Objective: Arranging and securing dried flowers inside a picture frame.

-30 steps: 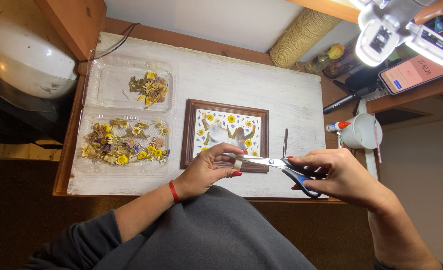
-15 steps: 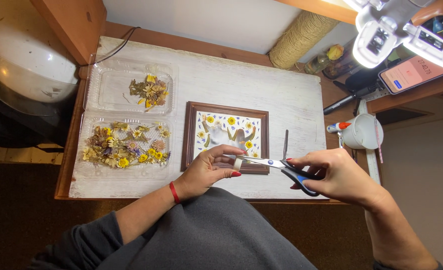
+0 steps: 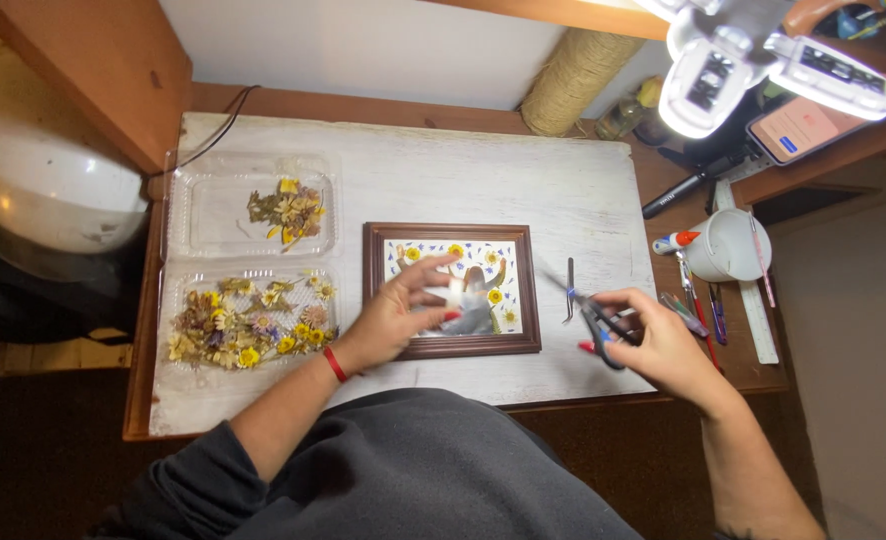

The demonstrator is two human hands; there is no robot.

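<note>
We saw the white board lying on a brown wooden desk, a white wall behind, a ring lamp glaring at top right and a dark floor below. The clear clamshell tray sat at the left with dried flowers in both halves. The frame lay mid-board, pressed flowers and a pale cutout under the left hand, whose fingers were spread flat on it, holding nothing that we could make out. The right hand gripped scissors just right of the frame, blades parted and pointing toward it. We judged the open tips could scratch the frame or nick the left fingers, since the two sat near each other. The spread hand could smear or shift the loose flowers if it slid. Tweezers lay beside the scissors and could get knocked. The cup, glue bottle and pens crowded the right edge near the wrist.
</note>
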